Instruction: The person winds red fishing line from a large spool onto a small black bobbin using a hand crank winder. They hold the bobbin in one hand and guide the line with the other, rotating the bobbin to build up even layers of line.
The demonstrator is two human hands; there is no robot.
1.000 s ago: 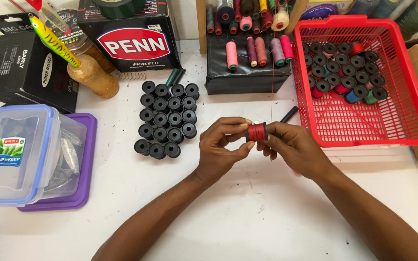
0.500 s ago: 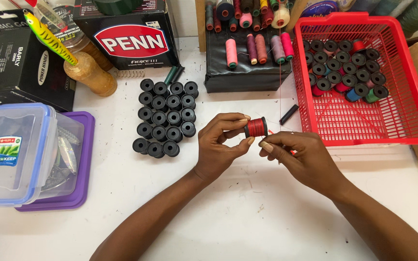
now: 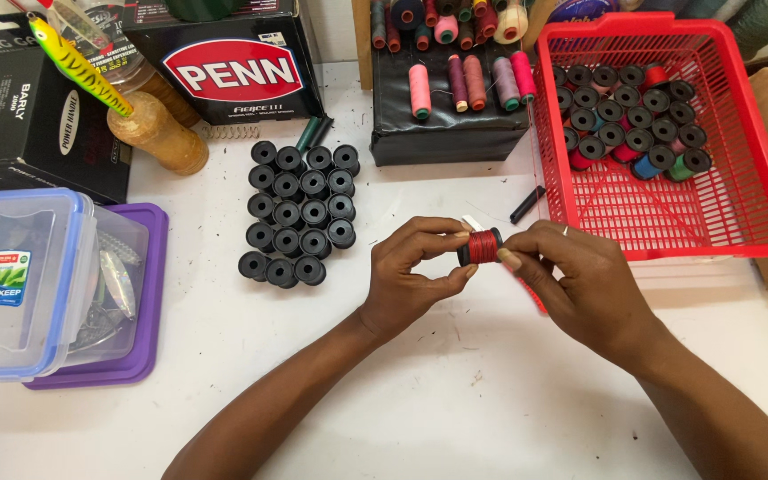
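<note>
Both of my forearms enter from the lower edge and converge above the white table (image 3: 455, 391). My left hand (image 3: 406, 276) is turned palm-right with the wrist slightly bent; my right hand (image 3: 580, 284) lies palm-down, its knuckles toward the camera.

Containers: the red basket (image 3: 757, 213) at upper right holds a cluster of small black spools, some wound with red, blue or green thread (image 3: 633, 133), gathered in its far half. The clear lidded box (image 3: 28, 284) at left sits on a purple lid (image 3: 148, 302) and holds what appear to be metal lures, though the plastic blurs them. A black case (image 3: 446, 133) carries upright thread cones (image 3: 464, 80). Empty black spools (image 3: 300, 213) stand in rows on the table, left of my hands. A dark carton (image 3: 224, 71), a cork-handled rod grip (image 3: 157, 133) and a yellow-green fishing lure (image 3: 73, 62) lie behind them.

Fingers: my left thumb and forefinger are curled into a pinch, grasping the red-wound spool (image 3: 482, 246) by its left end. My right fingertips (image 3: 510, 258) close against the spool's right side, thumb underneath. The spool is held in the air between both hands, just in front of the basket's near-left corner.
</note>
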